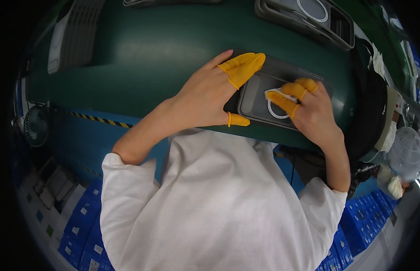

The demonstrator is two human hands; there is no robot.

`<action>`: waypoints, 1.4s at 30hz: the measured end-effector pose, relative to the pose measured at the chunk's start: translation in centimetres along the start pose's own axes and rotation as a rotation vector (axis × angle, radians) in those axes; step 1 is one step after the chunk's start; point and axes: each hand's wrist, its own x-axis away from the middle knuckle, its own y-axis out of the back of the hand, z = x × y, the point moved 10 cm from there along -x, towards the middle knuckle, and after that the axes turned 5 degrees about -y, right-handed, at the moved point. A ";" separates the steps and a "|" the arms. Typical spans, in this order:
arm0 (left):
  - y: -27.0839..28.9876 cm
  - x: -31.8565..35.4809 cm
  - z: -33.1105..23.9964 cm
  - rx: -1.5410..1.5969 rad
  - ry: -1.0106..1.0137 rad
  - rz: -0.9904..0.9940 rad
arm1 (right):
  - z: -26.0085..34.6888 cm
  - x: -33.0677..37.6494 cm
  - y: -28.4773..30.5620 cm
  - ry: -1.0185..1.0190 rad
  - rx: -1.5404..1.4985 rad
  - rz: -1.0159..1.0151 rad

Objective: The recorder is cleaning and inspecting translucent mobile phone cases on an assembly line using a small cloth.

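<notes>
A dark grey, flat phone case [257, 101] with a white ring [277, 116] on it lies at the table's near edge, set against a darker flat panel [282, 70]. My left hand [205, 92] grips its left end, the yellow-covered fingers across the far side and the thumb at the near side. Over the ring, my right hand [309, 110] is closed, its fingertips also in yellow finger cots. It pinches a small white piece, seemingly a wipe [289, 96], against the case. The right fingers are slightly blurred and hide part of the ring.
The green table [147, 49] carries a stack of grey cases [77, 36] at the far left and grey trays [305, 20] with another ringed case at the far right. A black bag [370, 104] hangs by the right edge. Blue boxes [86, 226] and a fan [36, 126] stand beyond.
</notes>
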 end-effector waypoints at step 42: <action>3.8 1.4 -4.4 -0.100 -0.239 -0.279 | -9.1 14.7 0.9 -0.881 -0.764 -0.831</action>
